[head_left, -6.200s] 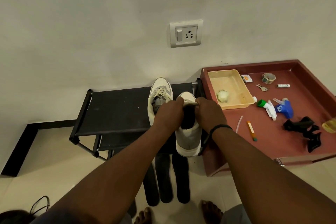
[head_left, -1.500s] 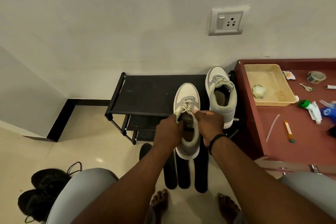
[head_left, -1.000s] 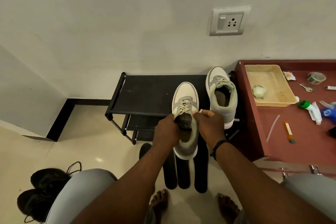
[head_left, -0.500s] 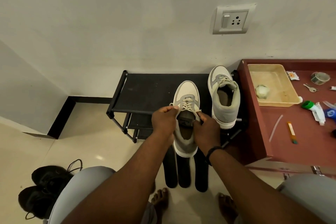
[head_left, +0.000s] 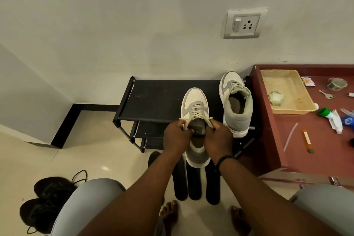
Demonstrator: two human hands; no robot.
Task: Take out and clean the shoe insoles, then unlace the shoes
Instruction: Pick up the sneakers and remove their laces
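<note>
With the left hand (head_left: 177, 133) and right hand (head_left: 217, 136) each pinching a lace end (head_left: 197, 114) of the near shoe (head_left: 195, 120), which overhangs the rack's (head_left: 153, 99) front edge, a hard tug could drag it onto the insoles (head_left: 194, 182) below.

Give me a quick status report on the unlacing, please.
Left hand and right hand each pinch a lace end. Near shoe still laced. Nothing in the way.

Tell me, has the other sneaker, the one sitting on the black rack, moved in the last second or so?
No. The sneaker on the rack still stands at the black rack's right end, beside the red table.
</note>
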